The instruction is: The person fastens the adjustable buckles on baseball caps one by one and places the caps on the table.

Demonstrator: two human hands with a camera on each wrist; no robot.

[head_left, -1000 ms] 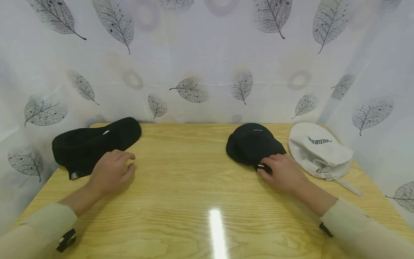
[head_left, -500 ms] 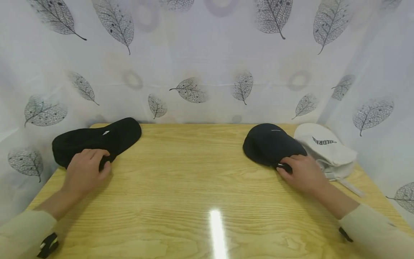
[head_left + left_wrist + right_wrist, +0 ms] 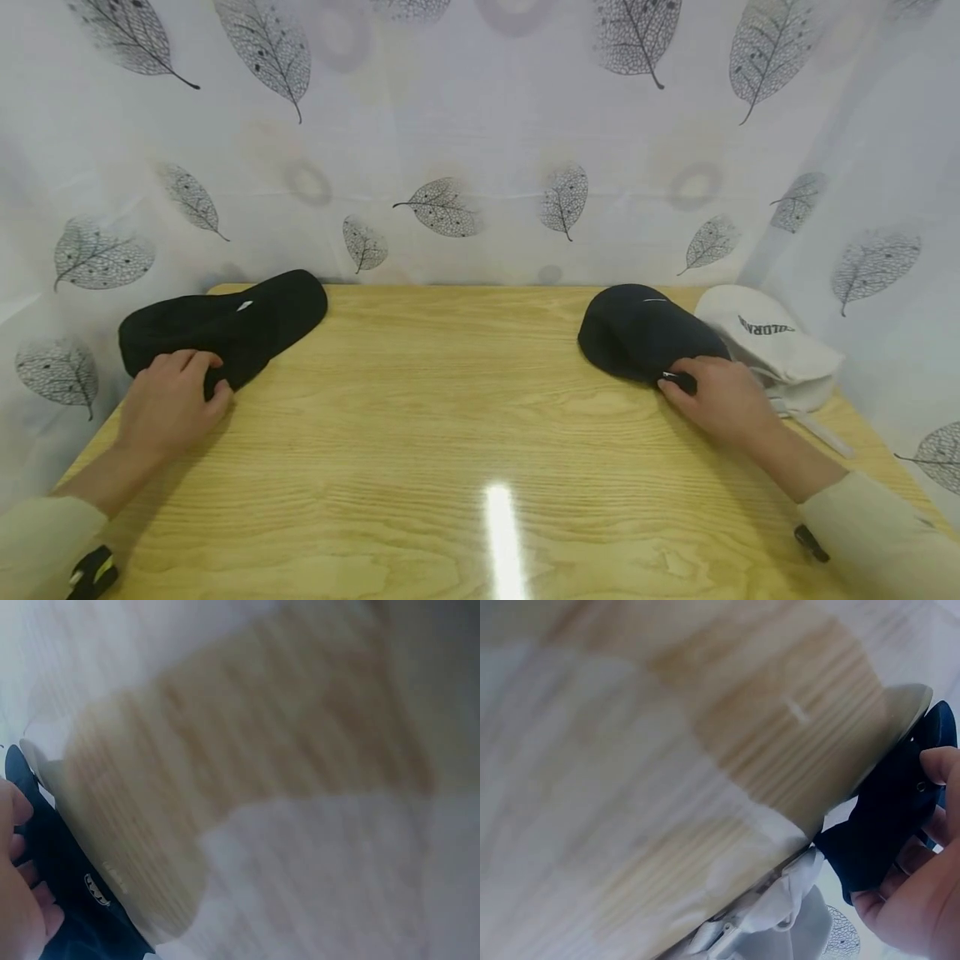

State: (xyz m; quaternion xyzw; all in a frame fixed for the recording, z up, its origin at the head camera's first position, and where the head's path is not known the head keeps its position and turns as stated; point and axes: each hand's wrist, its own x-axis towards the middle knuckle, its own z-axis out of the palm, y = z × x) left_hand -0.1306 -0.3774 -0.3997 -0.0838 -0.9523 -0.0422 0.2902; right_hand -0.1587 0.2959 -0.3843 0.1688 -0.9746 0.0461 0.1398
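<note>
At the table's left, a black baseball cap [image 3: 198, 325] lies with its brim toward the back. My left hand [image 3: 165, 404] grips the cap's near edge, fingers over the fabric and thumb below; a small logo shows on the dark fabric in the left wrist view. Toward the right sits a dark navy cap [image 3: 645, 333]. My right hand [image 3: 727, 400] pinches its near right edge at the back strap, and in the right wrist view the thumb presses the navy cap [image 3: 889, 810]. Partly behind it lies a white cap [image 3: 772, 333] with dark lettering, its strap trailing forward.
The caps share a wooden table [image 3: 420, 442]. White curtain [image 3: 465, 125] with leaf prints stands close behind and at both sides. A light reflection streaks the table's front middle.
My right hand has slid the navy cap to the right, until it overlaps the white cap. My left hand has moved left to the near edge of the black cap, which stays put.
</note>
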